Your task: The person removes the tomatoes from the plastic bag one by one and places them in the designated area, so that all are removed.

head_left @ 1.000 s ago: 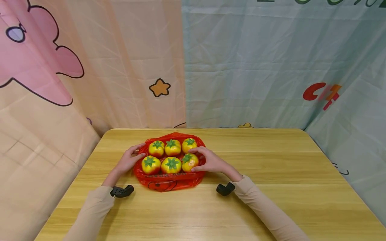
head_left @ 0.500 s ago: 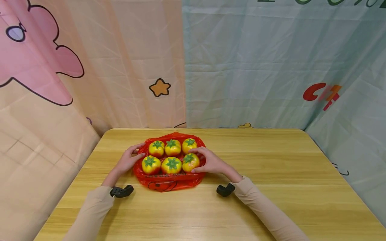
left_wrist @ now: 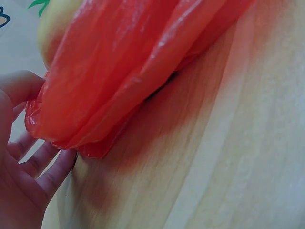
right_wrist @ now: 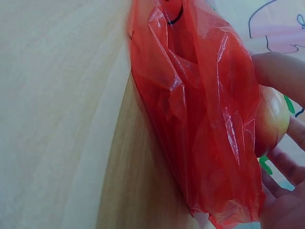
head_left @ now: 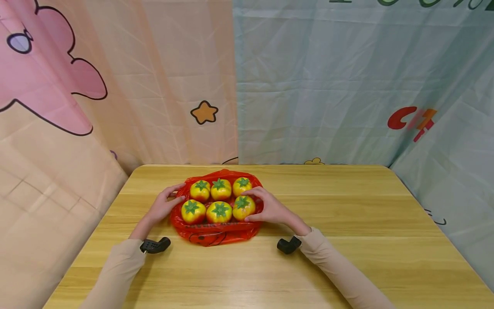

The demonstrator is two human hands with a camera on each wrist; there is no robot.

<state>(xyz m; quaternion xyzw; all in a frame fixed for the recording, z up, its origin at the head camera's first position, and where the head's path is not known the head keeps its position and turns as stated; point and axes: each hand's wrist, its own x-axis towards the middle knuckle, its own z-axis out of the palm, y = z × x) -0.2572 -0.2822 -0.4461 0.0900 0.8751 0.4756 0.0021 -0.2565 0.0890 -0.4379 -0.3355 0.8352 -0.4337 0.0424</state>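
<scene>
Though the right hand (head_left: 272,207) grips one fruit (head_left: 242,208), I count six bagged, none out (left hand (head_left: 161,207) spread against the bag (head_left: 221,238)).

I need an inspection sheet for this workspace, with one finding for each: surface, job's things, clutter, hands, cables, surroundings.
Surface: light wooden table.
Job's things: red plastic bag, lying open with six yellow-red fruits, two rows of three.
Clutter: nothing seen.
Hands: left hand touches the bag's left edge; right hand has thumb and fingers around the front right fruit.
Cables: nothing seen.
Surroundings: printed cloth behind and beside the table.
</scene>
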